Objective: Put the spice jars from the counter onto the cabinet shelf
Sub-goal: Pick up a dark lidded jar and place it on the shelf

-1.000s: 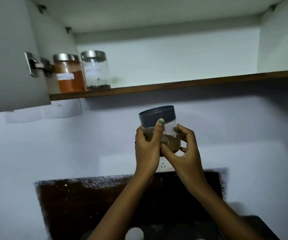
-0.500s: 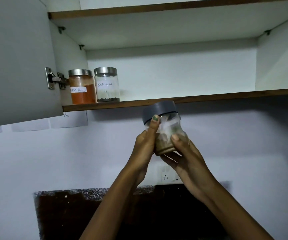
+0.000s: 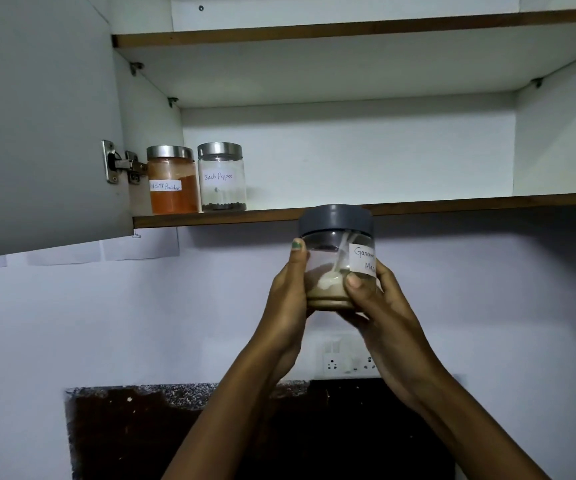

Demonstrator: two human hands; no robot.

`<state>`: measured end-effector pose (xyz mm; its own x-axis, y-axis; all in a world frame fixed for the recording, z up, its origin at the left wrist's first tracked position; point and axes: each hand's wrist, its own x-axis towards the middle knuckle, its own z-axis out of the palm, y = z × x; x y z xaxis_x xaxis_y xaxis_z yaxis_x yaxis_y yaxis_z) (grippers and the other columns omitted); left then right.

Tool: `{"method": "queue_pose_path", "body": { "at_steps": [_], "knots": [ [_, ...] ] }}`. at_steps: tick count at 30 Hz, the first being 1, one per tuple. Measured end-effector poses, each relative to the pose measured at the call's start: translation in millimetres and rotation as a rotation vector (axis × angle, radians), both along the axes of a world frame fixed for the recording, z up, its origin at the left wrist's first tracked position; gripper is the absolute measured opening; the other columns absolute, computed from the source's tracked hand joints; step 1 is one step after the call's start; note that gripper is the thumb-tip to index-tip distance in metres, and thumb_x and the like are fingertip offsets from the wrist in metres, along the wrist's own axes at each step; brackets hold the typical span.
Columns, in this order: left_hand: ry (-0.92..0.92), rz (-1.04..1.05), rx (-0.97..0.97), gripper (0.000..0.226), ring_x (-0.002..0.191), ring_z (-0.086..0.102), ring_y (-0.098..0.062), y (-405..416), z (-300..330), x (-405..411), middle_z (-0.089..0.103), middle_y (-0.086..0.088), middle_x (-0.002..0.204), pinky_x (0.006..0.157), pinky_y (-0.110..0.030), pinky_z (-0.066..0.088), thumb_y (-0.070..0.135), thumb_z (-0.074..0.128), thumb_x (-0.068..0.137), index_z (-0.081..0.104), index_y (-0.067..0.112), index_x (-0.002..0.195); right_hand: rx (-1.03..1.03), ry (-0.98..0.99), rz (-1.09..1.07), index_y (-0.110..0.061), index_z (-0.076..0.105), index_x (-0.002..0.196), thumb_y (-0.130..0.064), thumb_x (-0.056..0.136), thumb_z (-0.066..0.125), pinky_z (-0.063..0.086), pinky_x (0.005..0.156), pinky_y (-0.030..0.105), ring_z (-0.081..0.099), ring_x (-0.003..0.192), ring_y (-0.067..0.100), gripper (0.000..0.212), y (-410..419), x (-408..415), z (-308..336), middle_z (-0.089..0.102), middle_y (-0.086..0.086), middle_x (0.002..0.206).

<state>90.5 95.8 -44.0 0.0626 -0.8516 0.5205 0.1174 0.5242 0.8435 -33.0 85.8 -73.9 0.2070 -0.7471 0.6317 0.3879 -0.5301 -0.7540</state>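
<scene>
A clear jar with a dark grey lid (image 3: 336, 242), holding brown powder and a white spoon, is gripped between both my hands. My left hand (image 3: 288, 296) wraps its left side, my right hand (image 3: 380, 306) its right and bottom. The lid overlaps the front edge of the lower cabinet shelf (image 3: 452, 206). On that shelf at the far left stand a chilli powder jar (image 3: 173, 180) with orange powder and a black pepper jar (image 3: 221, 177), both with steel lids.
The open cabinet door (image 3: 37, 126) hangs at the left with its hinge (image 3: 120, 164). An upper shelf (image 3: 314, 32) runs above. A wall socket (image 3: 348, 358) sits below my hands, above the dark counter backsplash (image 3: 141, 427).
Both hands have raised the grey-lidded jar from chest height up to the shelf edge, and the view has tilted up, showing more of the cabinet.
</scene>
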Motion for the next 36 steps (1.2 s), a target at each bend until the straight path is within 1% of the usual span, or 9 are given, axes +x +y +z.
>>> {"method": "queue_pose_path", "body": {
  "at_steps": [2,6,9,12,17,26,30,32,36],
  "knots": [
    [0.029,0.014,0.025,0.048,0.096,0.07,-0.016,2.2,1.0,0.0,0.074,-0.002,0.103,0.085,-0.03,0.056,0.053,0.032,0.095,0.063,0.021,0.114,-0.02,0.027,-0.019,-0.032,0.045,0.131,-0.049,0.068,0.073,0.051,0.092,0.03,0.063,0.11,0.012,0.071,2.3,2.9,1.4,0.066,-0.005,0.119],
    [0.035,0.036,0.026,0.051,0.109,0.064,-0.018,5.4,4.8,-1.5,0.065,-0.004,0.123,0.093,-0.033,0.053,0.051,0.027,0.098,0.053,0.021,0.13,-0.125,0.015,-0.26,-0.037,0.036,0.137,-0.048,0.064,0.07,0.05,0.078,0.01,0.057,0.107,-0.007,0.081,9.6,12.9,5.8,0.056,-0.02,0.124],
    [-0.004,0.039,0.003,0.05,0.113,0.061,-0.012,6.0,2.3,-3.4,0.062,0.0,0.128,0.098,-0.03,0.049,0.049,0.024,0.099,0.047,0.024,0.136,-0.193,0.066,-0.433,-0.036,0.025,0.143,-0.051,0.062,0.066,0.045,0.097,0.019,0.043,0.123,-0.006,0.093,10.7,19.8,8.7,0.042,-0.023,0.135],
    [0.023,0.038,0.003,0.045,0.109,0.063,-0.008,6.1,-0.7,-4.3,0.066,0.004,0.121,0.094,-0.025,0.051,0.047,0.024,0.1,0.053,0.029,0.129,-0.25,0.104,-0.545,-0.032,0.021,0.146,-0.052,0.063,0.065,0.041,0.106,0.031,0.034,0.131,0.0,0.096,10.9,24.5,10.6,0.037,-0.022,0.138],
    [0.011,0.068,0.024,0.035,0.09,0.067,0.001,2.2,-3.4,-7.0,0.07,0.015,0.095,0.073,-0.014,0.054,0.043,0.026,0.101,0.06,0.037,0.094,-0.339,0.128,-0.726,-0.035,0.017,0.144,-0.035,0.073,0.074,0.039,0.101,0.028,0.028,0.121,-0.01,0.09,5.9,29.0,7.0,0.024,-0.042,0.122],
    [-0.047,0.093,0.002,0.032,0.098,0.064,-0.004,4.6,-2.9,-6.3,0.066,0.013,0.101,0.076,-0.014,0.053,0.042,0.024,0.101,0.056,0.038,0.097,-0.363,0.123,-0.743,-0.034,0.013,0.144,-0.031,0.074,0.075,0.038,0.1,0.024,0.027,0.122,-0.01,0.094,3.1,31.5,3.0,0.025,-0.035,0.124],
    [-0.146,0.134,-0.071,0.036,0.104,0.064,-0.004,8.1,-3.4,-5.6,0.066,0.006,0.117,0.085,-0.017,0.053,0.038,0.025,0.103,0.05,0.031,0.128,-0.385,0.168,-0.704,-0.042,0.001,0.139,-0.019,0.07,0.079,0.039,0.108,0.04,0.021,0.139,0.008,0.107,2.2,33.0,6.8,0.019,0.0,0.146],
    [-0.198,0.163,-0.099,0.041,0.112,0.06,-0.005,8.4,-2.7,-4.3,0.059,0.005,0.129,0.09,-0.018,0.052,0.039,0.024,0.102,0.04,0.031,0.139,-0.398,0.218,-0.651,-0.043,-0.005,0.138,-0.015,0.067,0.081,0.039,0.108,0.033,0.015,0.142,0.007,0.115,-2.5,32.3,9.0,0.011,0.003,0.151],
    [-0.271,0.207,-0.167,0.047,0.126,0.05,-0.007,5.8,7.4,2.7,0.048,0.006,0.142,0.107,-0.032,0.043,0.041,0.024,0.101,0.028,0.033,0.147,-0.476,0.206,-0.612,-0.036,-0.008,0.143,-0.013,0.067,0.081,0.029,0.094,-0.002,0.014,0.131,-0.019,0.119,-16.3,30.9,18.6,0.009,-0.027,0.141]
  ]
}}
